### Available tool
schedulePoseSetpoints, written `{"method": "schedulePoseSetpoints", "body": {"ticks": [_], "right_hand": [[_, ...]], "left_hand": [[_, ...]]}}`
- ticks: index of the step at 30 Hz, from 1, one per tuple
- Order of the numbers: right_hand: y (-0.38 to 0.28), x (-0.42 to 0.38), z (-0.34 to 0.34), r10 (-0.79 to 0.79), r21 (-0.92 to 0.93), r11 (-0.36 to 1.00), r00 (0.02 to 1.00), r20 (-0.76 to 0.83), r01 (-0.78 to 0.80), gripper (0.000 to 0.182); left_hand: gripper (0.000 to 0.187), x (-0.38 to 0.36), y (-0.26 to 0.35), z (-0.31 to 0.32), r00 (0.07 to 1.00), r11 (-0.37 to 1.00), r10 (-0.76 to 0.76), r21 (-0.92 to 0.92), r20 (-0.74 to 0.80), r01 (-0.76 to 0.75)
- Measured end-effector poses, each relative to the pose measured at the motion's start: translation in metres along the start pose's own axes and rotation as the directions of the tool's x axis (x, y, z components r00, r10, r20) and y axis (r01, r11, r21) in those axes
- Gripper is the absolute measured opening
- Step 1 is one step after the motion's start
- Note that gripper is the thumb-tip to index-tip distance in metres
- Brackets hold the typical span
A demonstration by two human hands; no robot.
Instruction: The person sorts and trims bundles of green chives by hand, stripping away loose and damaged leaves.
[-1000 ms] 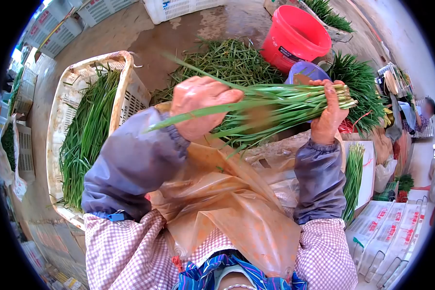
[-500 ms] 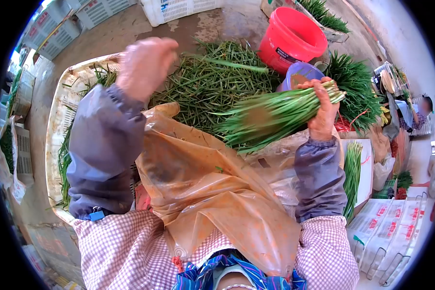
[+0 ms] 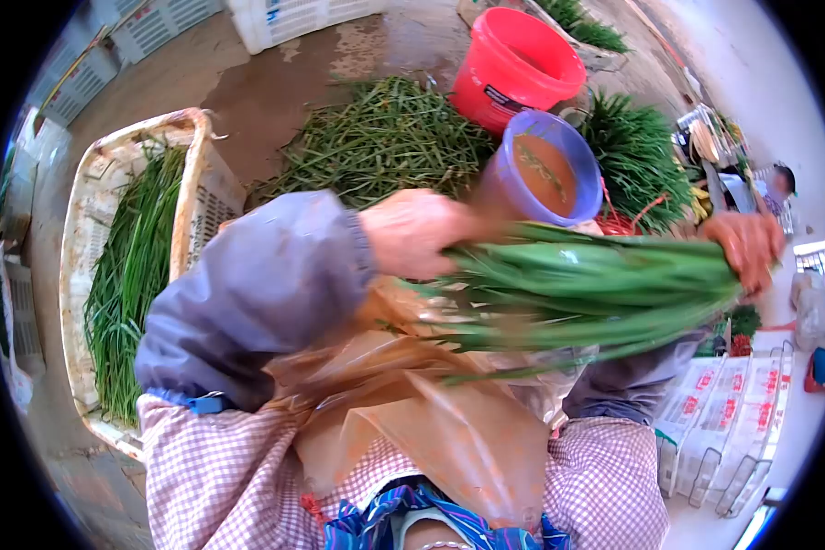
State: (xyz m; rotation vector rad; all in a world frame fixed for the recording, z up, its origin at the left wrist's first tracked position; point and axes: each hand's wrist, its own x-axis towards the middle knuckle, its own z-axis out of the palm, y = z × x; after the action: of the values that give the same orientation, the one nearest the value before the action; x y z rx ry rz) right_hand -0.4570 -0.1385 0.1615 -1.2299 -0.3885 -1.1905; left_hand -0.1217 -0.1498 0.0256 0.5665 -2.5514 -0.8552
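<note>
Clasping the bunch of long green leaves (image 3: 596, 284) by its gathered right end, the right hand (image 3: 747, 249) is wrapping its fingers firmly around it, and the bunch is stretching leftward across the near middle, above the brown plastic sheet (image 3: 422, 403). The left hand (image 3: 417, 234) is lying at the loose left end, its fingers blurring against the leaf tips; whether they are pinching any leaves or only brushing them, I cannot tell. The purple tub (image 3: 500, 188) is standing just beyond the bunch, the red bucket (image 3: 486, 82) is standing farther off behind it, a pile of loose leaves (image 3: 385, 137) is spreading over the far middle, and the white crate (image 3: 190, 183) is holding more leaves (image 3: 133, 284) at the left. For good handling, the right hand should be bearing the weight close to the gathered end, snug enough that nothing is slipping yet gentle enough that nothing is bruising. The left fingers should probably be working lightly, following the lie of the leaves rather than crossing it. Some leaves are splaying toward the near side, so keeping the bunch level and clear of the tub would likely be sparing it tangles and bent blades.
</note>
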Motion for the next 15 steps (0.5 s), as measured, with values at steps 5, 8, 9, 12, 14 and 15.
{"method": "schedulePoseSetpoints", "body": {"ticks": [5, 8, 9, 12, 14, 15], "right_hand": [[-0.089, -0.009, 0.046, 0.059, -0.048, 0.997, 0.994, 0.090, -0.055, 0.015], [-0.138, -0.013, 0.059, 0.052, -0.221, 0.975, 0.997, 0.063, -0.037, 0.014], [-0.155, -0.014, 0.062, 0.059, -0.295, 0.954, 0.997, 0.050, -0.041, 0.014], [-0.206, -0.013, 0.069, 0.083, -0.579, 0.786, 0.965, -0.248, -0.217, 0.036], [-0.247, -0.028, 0.104, -0.010, -0.714, 0.586, 0.878, -0.479, -0.383, 0.052], [-0.266, -0.041, 0.107, -0.064, -0.730, 0.508, 0.825, -0.562, -0.458, 0.060]], "left_hand": [[0.008, -0.042, -0.049, 0.009, 0.981, 0.949, -0.163, 0.289, 0.100, 0.128], [0.008, -0.044, -0.052, 0.004, 0.961, 0.946, -0.253, 0.236, 0.111, 0.221], [0.010, -0.040, -0.052, 0.003, 0.959, 0.948, -0.264, 0.212, 0.108, 0.237], [0.028, -0.027, -0.046, 0.000, 0.960, 0.936, -0.277, 0.234, 0.029, 0.263], [0.045, -0.006, -0.042, -0.002, 0.958, 0.936, -0.280, 0.237, 0.057, 0.259], [0.054, 0.001, -0.037, -0.005, 0.935, 0.917, -0.344, 0.248, 0.089, 0.313]]}}
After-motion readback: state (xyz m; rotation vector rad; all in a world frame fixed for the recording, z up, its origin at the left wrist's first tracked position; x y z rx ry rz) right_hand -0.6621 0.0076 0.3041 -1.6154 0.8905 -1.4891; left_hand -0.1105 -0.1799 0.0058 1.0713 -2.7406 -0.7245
